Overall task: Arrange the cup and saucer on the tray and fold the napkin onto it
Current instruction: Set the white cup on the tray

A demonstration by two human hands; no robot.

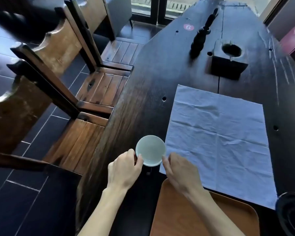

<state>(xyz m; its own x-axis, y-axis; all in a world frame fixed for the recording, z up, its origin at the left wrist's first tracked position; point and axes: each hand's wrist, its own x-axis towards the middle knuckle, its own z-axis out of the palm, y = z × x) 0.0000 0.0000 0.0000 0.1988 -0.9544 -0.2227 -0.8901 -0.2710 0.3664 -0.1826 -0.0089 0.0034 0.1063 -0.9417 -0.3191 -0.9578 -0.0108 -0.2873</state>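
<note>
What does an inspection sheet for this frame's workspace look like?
Surface: dark wooden table, holes in top.
Job's things: pale cup at left edge; napkin spread flat; wooden tray empty, nearest; dark saucer at right, partly cut off.
Clutter: black block with hole; dark turned object; red number sticker.
Hands: left hand grips cup rim; right hand beside cup, over napkin corner.
Cables: nothing seen.
Surroundings: wooden chairs, tiled floor.
</note>
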